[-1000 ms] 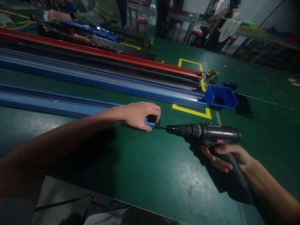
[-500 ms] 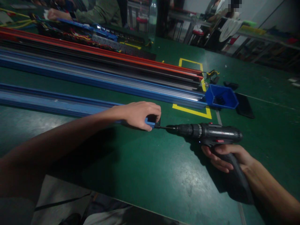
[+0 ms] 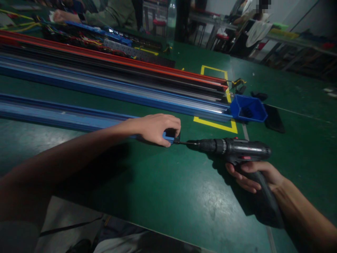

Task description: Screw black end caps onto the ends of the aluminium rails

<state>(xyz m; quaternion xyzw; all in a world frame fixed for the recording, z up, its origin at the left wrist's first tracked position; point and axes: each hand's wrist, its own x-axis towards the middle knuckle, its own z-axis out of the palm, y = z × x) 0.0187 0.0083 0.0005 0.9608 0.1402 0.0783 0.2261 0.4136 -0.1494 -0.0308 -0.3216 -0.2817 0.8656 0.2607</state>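
A long blue metal profile [image 3: 86, 117] lies across the left of the green table. My left hand [image 3: 160, 128] is closed around its right end, with thumb and fingers at a small dark end piece [image 3: 177, 140]. In my right hand [image 3: 252, 175] is a black cordless drill [image 3: 237, 149], gripped by its handle and held level, pointing left. Its long thin bit [image 3: 188, 143] reaches the dark piece at the profile's end. Whether a screw sits at the bit's tip is too small to tell.
Behind lie more blue profiles [image 3: 158, 96] and red ones [image 3: 126, 58]. A blue bin [image 3: 249, 109] with dark small parts stands at their right end, beside a dark flat object [image 3: 275, 118]. Yellow tape [image 3: 216, 125] marks the green table [image 3: 168, 196]. A co-worker's hand [image 3: 61, 15] is near wires at the back.
Almost nothing differs. The drill and my right hand have shifted very slightly to the left; my left hand stays at the profile's end.
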